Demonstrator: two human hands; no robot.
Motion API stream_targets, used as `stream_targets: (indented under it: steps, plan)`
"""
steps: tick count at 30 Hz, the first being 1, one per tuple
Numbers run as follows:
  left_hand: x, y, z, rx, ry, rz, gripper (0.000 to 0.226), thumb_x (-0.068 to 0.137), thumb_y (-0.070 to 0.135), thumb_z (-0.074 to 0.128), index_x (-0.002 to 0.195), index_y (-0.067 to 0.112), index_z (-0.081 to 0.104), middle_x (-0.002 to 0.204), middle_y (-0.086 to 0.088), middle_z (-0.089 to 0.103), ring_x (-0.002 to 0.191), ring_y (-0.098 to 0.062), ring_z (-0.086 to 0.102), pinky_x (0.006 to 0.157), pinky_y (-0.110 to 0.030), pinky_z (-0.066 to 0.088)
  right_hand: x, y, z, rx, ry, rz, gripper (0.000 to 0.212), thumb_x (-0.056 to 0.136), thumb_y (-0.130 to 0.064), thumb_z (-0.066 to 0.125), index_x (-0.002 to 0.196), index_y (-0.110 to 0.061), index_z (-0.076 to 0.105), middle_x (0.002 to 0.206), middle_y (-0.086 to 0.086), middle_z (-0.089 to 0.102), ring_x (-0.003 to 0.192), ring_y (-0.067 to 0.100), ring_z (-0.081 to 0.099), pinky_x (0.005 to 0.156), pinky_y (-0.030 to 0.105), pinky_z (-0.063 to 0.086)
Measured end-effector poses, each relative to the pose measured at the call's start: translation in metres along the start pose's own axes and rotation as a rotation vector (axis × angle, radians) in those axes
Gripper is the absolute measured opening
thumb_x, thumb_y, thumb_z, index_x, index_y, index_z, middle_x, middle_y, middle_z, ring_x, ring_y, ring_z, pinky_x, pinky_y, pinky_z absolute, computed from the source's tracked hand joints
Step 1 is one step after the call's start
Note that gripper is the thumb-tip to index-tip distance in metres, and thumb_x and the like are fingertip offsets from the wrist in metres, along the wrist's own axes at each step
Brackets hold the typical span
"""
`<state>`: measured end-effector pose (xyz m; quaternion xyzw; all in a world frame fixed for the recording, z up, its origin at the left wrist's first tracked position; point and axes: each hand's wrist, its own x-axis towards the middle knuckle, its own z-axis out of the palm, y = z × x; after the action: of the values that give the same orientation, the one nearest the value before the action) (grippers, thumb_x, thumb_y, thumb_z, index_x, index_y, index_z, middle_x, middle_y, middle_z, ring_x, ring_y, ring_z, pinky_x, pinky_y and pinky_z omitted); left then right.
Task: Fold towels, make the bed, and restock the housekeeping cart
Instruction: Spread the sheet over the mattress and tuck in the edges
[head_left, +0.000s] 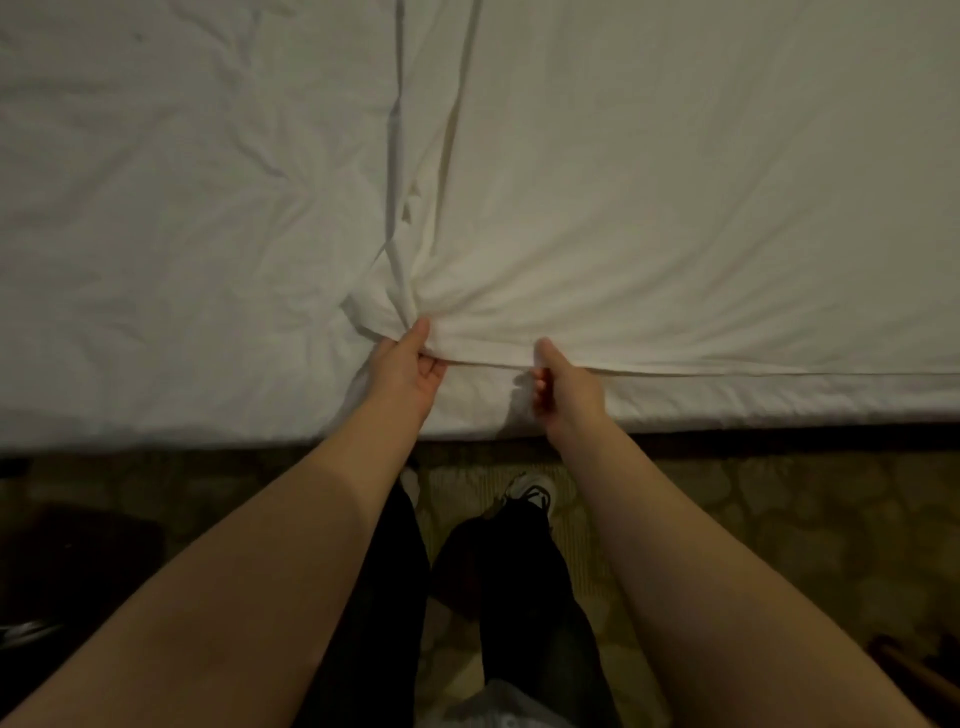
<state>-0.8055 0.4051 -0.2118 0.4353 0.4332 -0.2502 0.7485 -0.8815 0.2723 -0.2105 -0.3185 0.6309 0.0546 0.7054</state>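
Observation:
A white sheet (649, 208) covers the bed and fills the upper half of the view; it lies smooth on the right and creased on the left. A long fold (415, 156) runs from the top down to my hands. My left hand (408, 371) pinches the sheet's near edge, thumb on top, where the cloth bunches into radiating wrinkles. My right hand (563, 387) grips the same hem a little to the right, thumb on top and fingers curled under. Both hands are at the near edge of the bed.
The side of the mattress (727, 405) drops to a patterned carpet (779, 519). My dark trouser legs and one shoe (532, 493) stand close to the bed. A dark object (78, 561) sits on the floor at left.

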Motion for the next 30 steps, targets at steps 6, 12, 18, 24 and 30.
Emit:
stream_targets:
  steps: [6, 12, 18, 24, 30]
  plan:
    - [0.007, 0.041, -0.001, 0.065, -0.074, 0.017, 0.024, 0.092, 0.016, 0.06, 0.116, 0.016, 0.06, 0.097, -0.003, 0.067, 0.085, -0.015, 0.065, 0.064, -0.026, 0.057, -0.006, 0.012, 0.025, -0.06, 0.088, -0.081, 0.028, 0.086, -0.025, 0.07, 0.068, -0.01, 0.054, 0.055, 0.002, 0.054, 0.04, 0.008, 0.044, 0.037, 0.017, 0.037]
    - [0.007, 0.069, 0.001, 0.348, -0.074, 0.136, 0.022, 0.093, 0.019, 0.058, 0.072, 0.023, 0.052, 0.071, 0.002, 0.054, 0.065, -0.009, 0.05, 0.061, -0.022, 0.043, -0.009, 0.024, 0.038, -0.064, 0.122, -0.103, 0.027, 0.088, -0.03, 0.066, 0.072, -0.011, 0.056, 0.057, 0.003, 0.057, 0.048, 0.012, 0.048, 0.045, 0.023, 0.041]
    - [0.008, 0.069, -0.003, 0.828, -0.172, 0.359, 0.02, 0.094, 0.025, 0.049, 0.074, 0.024, 0.05, 0.114, -0.009, 0.055, 0.098, -0.021, 0.055, 0.091, -0.035, 0.044, -0.014, 0.031, 0.051, 0.064, 0.142, -0.114, 0.021, 0.094, -0.027, 0.058, 0.083, -0.01, 0.055, 0.066, 0.006, 0.063, 0.053, 0.012, 0.057, 0.047, 0.023, 0.048]
    - [-0.016, 0.08, -0.035, 1.255, -0.261, 0.92, 0.032, 0.097, 0.014, 0.037, 0.116, 0.0, 0.058, 0.12, -0.006, 0.057, 0.106, -0.02, 0.051, 0.094, -0.025, 0.039, -0.02, 0.04, 0.066, 0.181, 0.328, -0.213, 0.02, 0.09, -0.021, 0.06, 0.072, -0.015, 0.06, 0.082, 0.003, 0.063, 0.081, 0.018, 0.061, 0.074, 0.029, 0.054]
    - [-0.033, 0.055, -0.119, 1.891, -0.146, 1.05, 0.042, 0.096, 0.024, 0.032, 0.119, 0.004, 0.06, 0.134, -0.012, 0.055, 0.125, -0.03, 0.05, 0.098, -0.044, 0.042, -0.026, 0.05, 0.05, 0.081, 0.371, -0.271, 0.026, 0.091, -0.018, 0.061, 0.066, -0.008, 0.06, 0.072, 0.002, 0.058, 0.07, 0.013, 0.056, 0.069, 0.026, 0.053]
